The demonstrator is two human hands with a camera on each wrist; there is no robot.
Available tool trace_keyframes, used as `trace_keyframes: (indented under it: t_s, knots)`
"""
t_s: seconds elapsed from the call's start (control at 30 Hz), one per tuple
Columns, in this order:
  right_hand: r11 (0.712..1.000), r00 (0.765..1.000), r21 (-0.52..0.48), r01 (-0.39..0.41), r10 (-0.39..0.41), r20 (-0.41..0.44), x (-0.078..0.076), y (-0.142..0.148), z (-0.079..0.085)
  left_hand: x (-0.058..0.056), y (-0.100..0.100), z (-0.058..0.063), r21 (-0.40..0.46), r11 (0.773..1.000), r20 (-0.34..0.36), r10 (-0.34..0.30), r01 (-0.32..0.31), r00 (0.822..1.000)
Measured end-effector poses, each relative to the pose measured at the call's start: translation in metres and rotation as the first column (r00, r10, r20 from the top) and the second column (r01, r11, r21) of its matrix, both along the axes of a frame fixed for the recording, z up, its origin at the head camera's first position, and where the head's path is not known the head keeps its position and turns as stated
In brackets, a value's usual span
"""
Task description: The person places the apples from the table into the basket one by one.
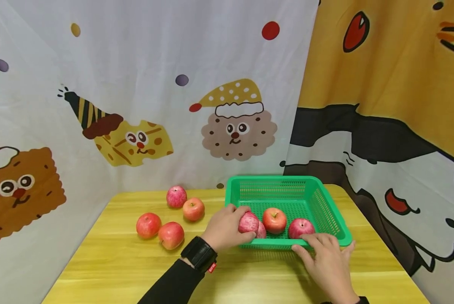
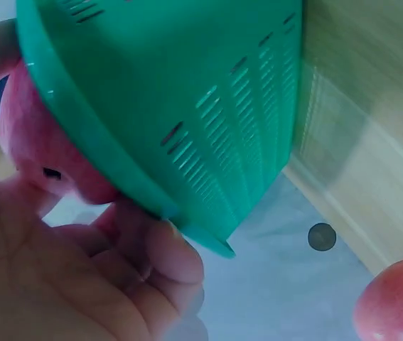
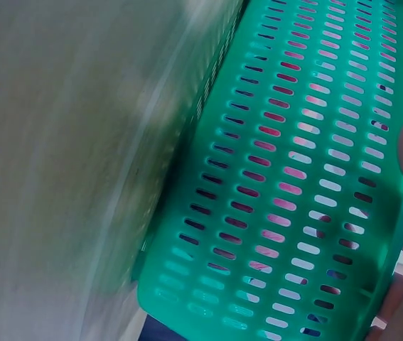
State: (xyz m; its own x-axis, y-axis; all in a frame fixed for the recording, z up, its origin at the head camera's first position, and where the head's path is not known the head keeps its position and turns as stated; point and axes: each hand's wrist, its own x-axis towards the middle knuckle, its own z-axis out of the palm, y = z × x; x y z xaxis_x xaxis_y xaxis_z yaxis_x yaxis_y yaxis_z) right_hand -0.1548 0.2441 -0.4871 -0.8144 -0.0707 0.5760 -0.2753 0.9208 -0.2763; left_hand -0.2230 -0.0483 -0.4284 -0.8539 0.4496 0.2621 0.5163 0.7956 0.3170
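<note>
Apple (image 1: 247,222) sits clamped by the left hand (image 1: 224,231) at eight o'clock of the green basket (image 1: 272,178); the right hand (image 1: 327,261) pinches the basket's rim (image 1: 272,243) near five o'clock. I see four apples (image 1: 171,235) on the bench (image 1: 109,266) toward nine.

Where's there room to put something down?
The table is bare on the near side of the four loose apples, left of the left sleeve. Inside the basket, the back is free; its front is crowded: apples, left hand, right hand.
</note>
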Motion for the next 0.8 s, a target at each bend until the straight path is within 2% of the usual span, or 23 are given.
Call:
trace_keyframes:
  t_s: [0.17,0.33,0.53,0.8]
  knots:
    - [1.000,1.000,-0.001,-0.013,0.013,-0.019,0.000,0.000,-0.001,-0.003,0.006,-0.005,-0.129,0.991,-0.048,0.024,-0.030,0.999]
    - [1.000,0.999,-0.006,-0.010,0.010,-0.031,0.001,-0.001,0.001,-0.004,0.008,-0.012,-0.213,0.975,-0.152,0.024,-0.056,0.988]
    - [1.000,1.000,-0.005,0.001,-0.001,-0.003,0.003,-0.002,0.003,-0.008,0.008,-0.019,-0.160,0.984,-0.239,0.038,-0.078,0.970]
    - [1.000,1.000,-0.001,-0.007,0.007,-0.012,0.002,-0.002,0.004,-0.010,0.005,-0.026,-0.077,0.996,-0.243,0.026,-0.046,0.970]
